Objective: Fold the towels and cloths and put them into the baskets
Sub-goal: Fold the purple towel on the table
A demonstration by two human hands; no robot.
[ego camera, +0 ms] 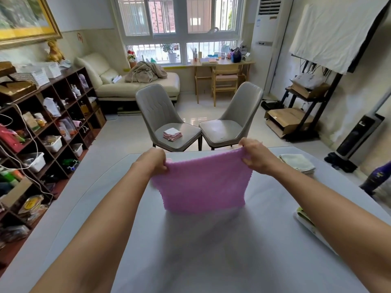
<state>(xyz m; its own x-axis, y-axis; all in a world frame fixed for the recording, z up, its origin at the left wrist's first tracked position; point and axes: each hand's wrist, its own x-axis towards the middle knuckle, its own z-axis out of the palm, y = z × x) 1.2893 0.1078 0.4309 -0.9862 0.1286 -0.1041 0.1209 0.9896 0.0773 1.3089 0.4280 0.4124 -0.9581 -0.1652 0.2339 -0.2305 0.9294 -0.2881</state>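
Both hands — left hand point(155, 160), right hand point(254, 155) — pinch pink cloth point(203, 185) top corners; fingertips hidden behind fabric.

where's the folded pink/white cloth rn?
Head view: the folded pink and white cloth lies on the seat of the left grey chair, beyond the table's far edge, past the left hand.

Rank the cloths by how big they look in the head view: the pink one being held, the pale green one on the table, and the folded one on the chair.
1. Pink cloth, held spread by the left hand and right hand.
2. Pale green cloth.
3. Folded cloth on the chair.
The last two are folded and lie farther away, so true sizes are unsure.
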